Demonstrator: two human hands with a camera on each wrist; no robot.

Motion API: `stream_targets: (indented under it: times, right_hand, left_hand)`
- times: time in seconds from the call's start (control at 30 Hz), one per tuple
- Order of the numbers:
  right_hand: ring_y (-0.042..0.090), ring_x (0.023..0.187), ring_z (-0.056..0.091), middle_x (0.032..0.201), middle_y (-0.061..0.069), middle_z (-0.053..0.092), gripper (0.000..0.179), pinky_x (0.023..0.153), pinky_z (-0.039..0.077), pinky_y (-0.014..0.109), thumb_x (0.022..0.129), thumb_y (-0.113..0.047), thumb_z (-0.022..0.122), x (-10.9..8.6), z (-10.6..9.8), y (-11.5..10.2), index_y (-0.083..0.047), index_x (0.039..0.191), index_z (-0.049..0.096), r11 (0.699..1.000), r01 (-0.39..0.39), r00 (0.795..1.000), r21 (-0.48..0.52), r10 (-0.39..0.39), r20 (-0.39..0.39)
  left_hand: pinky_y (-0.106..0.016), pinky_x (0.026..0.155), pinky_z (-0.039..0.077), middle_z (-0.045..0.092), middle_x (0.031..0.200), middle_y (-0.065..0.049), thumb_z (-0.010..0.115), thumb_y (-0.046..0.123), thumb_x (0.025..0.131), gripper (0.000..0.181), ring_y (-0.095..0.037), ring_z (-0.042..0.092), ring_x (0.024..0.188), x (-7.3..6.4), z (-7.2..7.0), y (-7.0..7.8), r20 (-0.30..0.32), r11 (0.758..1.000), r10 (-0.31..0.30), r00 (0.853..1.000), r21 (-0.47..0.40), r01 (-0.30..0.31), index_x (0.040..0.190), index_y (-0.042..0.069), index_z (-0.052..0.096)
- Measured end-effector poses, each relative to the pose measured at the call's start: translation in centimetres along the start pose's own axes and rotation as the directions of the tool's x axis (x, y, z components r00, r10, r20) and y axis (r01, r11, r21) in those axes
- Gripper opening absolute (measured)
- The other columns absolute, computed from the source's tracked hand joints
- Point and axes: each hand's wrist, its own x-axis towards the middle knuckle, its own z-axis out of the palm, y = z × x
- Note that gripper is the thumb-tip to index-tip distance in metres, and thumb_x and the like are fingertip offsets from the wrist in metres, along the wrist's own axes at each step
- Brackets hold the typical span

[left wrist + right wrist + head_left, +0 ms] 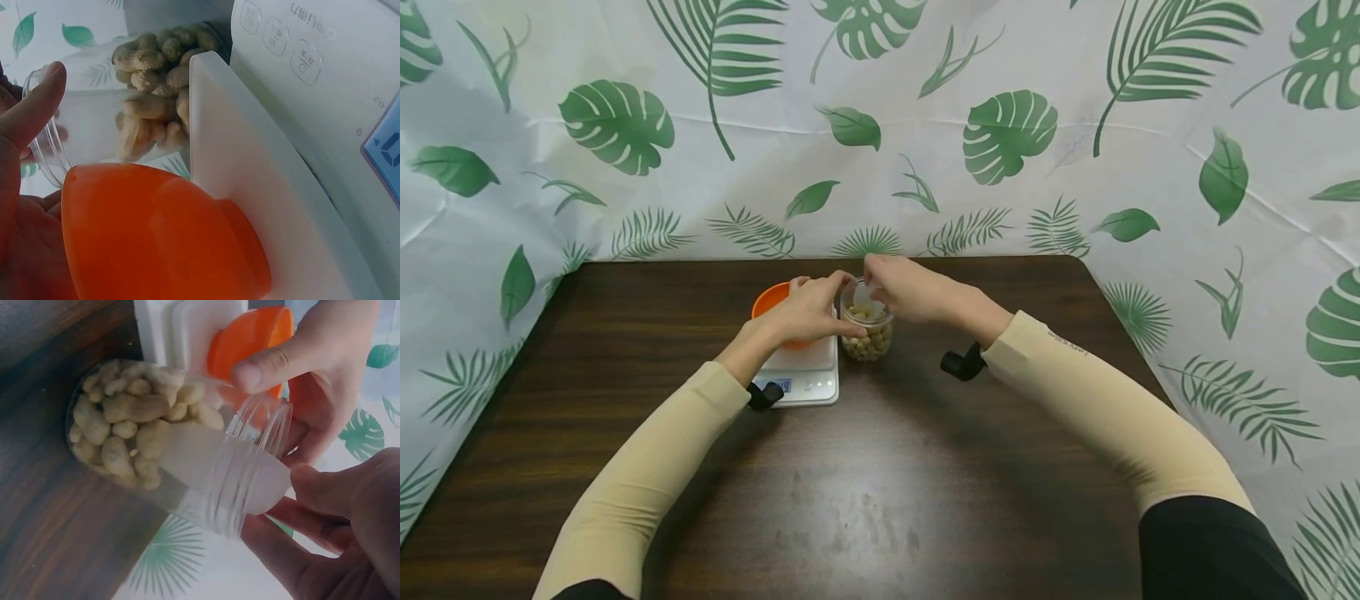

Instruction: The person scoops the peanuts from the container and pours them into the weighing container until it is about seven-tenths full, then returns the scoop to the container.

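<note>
A clear jar (868, 343) partly filled with peanuts (128, 419) stands on the table, its mouth uncovered. My left hand (808, 310) grips it by the neck, with the thumb on the near side of the rim in the left wrist view. From the right, my right hand (913, 287) pinches a whitish translucent scoop-like piece (265, 484) that reaches down through the jar's mouth to the peanuts. An orange bowl (150, 231) sits on a white kitchen scale (812, 388), just left of the jar and partly behind my left hand.
The scale's blue display (389, 150) faces the near side; its reading is cut off or too small to tell. Under everything is a dark wooden table (865, 500). A white leaf-print sheet (910, 167) hangs behind the table's far edge.
</note>
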Motion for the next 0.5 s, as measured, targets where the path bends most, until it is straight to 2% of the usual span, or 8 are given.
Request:
stream_targets:
  times: [0.2,0.33,0.5]
  right_hand:
    - [0.031,0.11,0.064,0.116,0.018,0.063,0.015,0.089,0.054,0.042,0.105,0.0,0.05,-0.26,-0.1,0.31,0.003,0.119,0.053,0.995,-0.002,1.0,0.1,0.004,-0.023]
    - [0.031,0.107,0.064,0.113,0.018,0.064,0.014,0.087,0.053,0.043,0.105,0.001,0.049,-0.18,0.0,0.14,0.004,0.117,0.053,0.994,-0.014,0.998,0.113,0.02,-0.053]
    - [0.029,0.098,0.064,0.108,0.017,0.063,0.011,0.079,0.052,0.041,0.104,0.002,0.048,0.07,0.51,-0.16,0.002,0.114,0.052,0.995,-0.014,0.999,0.1,0.017,-0.036]
  left_hand:
    - [-0.058,0.112,0.016,0.061,0.131,-0.011,0.083,0.046,0.086,0.083,-0.031,0.054,0.121,0.0,-0.03,-0.01,-0.007,1.0,0.0,1.0,0.002,0.0,0.145,0.002,0.044]
    - [-0.057,0.111,0.016,0.062,0.129,-0.01,0.083,0.045,0.086,0.083,-0.031,0.055,0.12,-0.03,-0.07,0.01,-0.008,1.0,-0.005,1.0,-0.001,0.005,0.146,0.002,0.044]
    - [-0.059,0.112,0.015,0.061,0.13,-0.011,0.082,0.046,0.087,0.085,-0.031,0.055,0.12,0.03,-0.02,-0.02,0.002,1.0,-0.009,1.0,-0.002,0.009,0.147,0.001,0.042]
